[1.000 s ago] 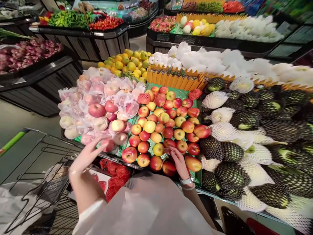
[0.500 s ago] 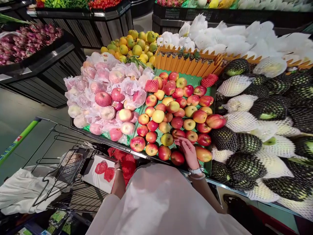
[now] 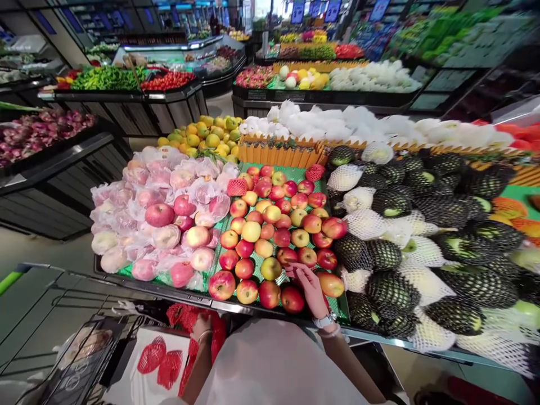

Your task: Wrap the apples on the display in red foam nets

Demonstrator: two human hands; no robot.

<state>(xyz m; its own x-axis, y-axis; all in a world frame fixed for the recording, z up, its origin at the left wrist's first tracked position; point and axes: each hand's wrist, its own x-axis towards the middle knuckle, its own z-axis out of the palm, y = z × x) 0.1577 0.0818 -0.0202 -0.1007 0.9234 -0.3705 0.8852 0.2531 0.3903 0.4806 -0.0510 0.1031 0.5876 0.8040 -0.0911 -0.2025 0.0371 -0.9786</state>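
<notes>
My right hand [image 3: 311, 288], wearing a silver watch, hovers low over the front of a display of loose red-and-yellow apples [image 3: 281, 238]. Its fingers are stretched out and slightly bent, with the tips at a red apple [image 3: 287, 256]; I cannot tell whether they touch it. Nothing is held in it. Below the display's front edge, my left hand [image 3: 202, 326] is closed on a bunch of red foam nets [image 3: 217, 333]. Its fingertips are partly hidden. Two more red foam nets [image 3: 152, 355] lie on a white surface in the cart beside it.
A wire shopping cart [image 3: 63, 291] stands at the left. Wrapped pink apples [image 3: 148, 198] adjoin the loose ones on the left, with netted dark green fruit [image 3: 394, 291] on the right. An orange picket border [image 3: 276, 153] runs behind. Onions [image 3: 46, 132] fill another stand.
The view has tilted up, showing more of the shop behind. My left hand has come nearer the display edge with the nets. My right hand stays over the same front apples.
</notes>
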